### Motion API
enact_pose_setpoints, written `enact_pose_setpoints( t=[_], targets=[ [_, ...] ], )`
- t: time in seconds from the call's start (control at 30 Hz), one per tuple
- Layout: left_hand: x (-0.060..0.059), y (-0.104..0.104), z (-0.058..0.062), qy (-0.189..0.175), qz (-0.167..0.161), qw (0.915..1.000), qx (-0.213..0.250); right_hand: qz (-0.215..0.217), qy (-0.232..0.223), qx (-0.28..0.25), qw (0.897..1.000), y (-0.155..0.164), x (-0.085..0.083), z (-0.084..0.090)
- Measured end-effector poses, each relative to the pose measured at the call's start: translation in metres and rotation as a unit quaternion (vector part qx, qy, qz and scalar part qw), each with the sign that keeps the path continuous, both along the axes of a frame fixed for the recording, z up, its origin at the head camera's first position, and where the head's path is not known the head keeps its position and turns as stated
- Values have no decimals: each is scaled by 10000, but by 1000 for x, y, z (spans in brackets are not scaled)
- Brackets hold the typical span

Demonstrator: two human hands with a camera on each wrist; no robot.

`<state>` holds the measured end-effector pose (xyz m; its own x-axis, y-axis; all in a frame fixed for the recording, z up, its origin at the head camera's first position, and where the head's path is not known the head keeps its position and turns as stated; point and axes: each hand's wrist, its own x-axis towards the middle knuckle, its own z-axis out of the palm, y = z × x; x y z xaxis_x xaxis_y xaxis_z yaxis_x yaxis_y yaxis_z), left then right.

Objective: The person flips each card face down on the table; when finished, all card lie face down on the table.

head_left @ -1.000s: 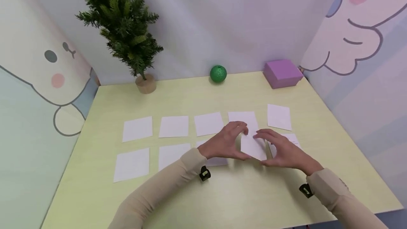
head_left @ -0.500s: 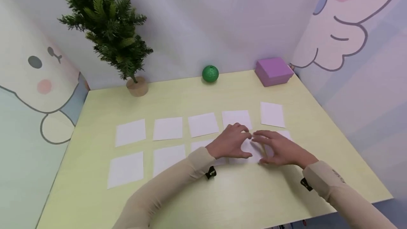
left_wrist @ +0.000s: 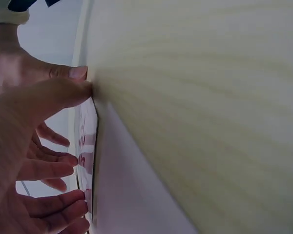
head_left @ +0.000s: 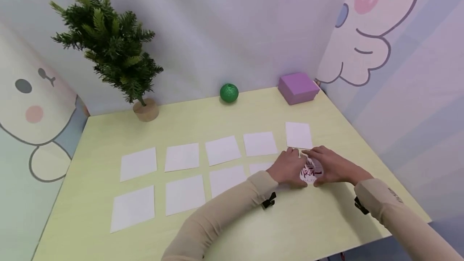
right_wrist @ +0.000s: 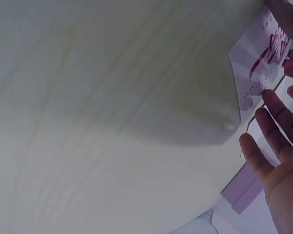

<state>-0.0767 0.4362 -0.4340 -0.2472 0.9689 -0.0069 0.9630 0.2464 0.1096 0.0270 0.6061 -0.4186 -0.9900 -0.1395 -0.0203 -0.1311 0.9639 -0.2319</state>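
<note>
A square white card with dark red script (head_left: pixel 311 170) lies printed side up at the right end of the near row. My left hand (head_left: pixel 288 169) holds its left part, with the thumb at the near edge and fingertips at the far edge. Opposite, my right hand (head_left: pixel 336 166) curves round the right part of the same card. In the left wrist view both thumbs meet near the card's corner, and the card (left_wrist: pixel 88 146) sits low over the table. The right wrist view shows fingertips touching the edge of the printed card (right_wrist: pixel 259 63).
Several blank white cards (head_left: pixel 185 194) lie in two rows on the pale wooden table (head_left: pixel 145 245). One blank card (head_left: pixel 299 135) is just beyond my hands. At the back stand a small tree (head_left: pixel 116 51), a green glittery ball (head_left: pixel 229 93) and a purple box (head_left: pixel 298 88).
Both hands held a tilted blank card, set it down in the near row and let go. They moved right onto the card with red script. The head view has shifted right.
</note>
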Motion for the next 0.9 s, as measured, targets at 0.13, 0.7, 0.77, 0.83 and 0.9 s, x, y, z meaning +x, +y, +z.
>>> enact_pose_setpoints(
  t=[0.13,0.7,0.77,0.83,0.9],
  targets=[
    [0,1,2,31,-49,10000,47,-73,-210,50,9997,-4,-5,2],
    [6,1,5,76,-193,9998,57,71,-3,496,9987,-13,11,11],
    [9,5,7,111,-292,9995,84,345,443,647,9963,-16,12,15],
    [11,9,10,146,-414,9989,156,455,674,656,9945,-19,14,22],
    [12,11,12,162,-571,9978,282,366,708,514,9955,-19,17,31]
  ],
)
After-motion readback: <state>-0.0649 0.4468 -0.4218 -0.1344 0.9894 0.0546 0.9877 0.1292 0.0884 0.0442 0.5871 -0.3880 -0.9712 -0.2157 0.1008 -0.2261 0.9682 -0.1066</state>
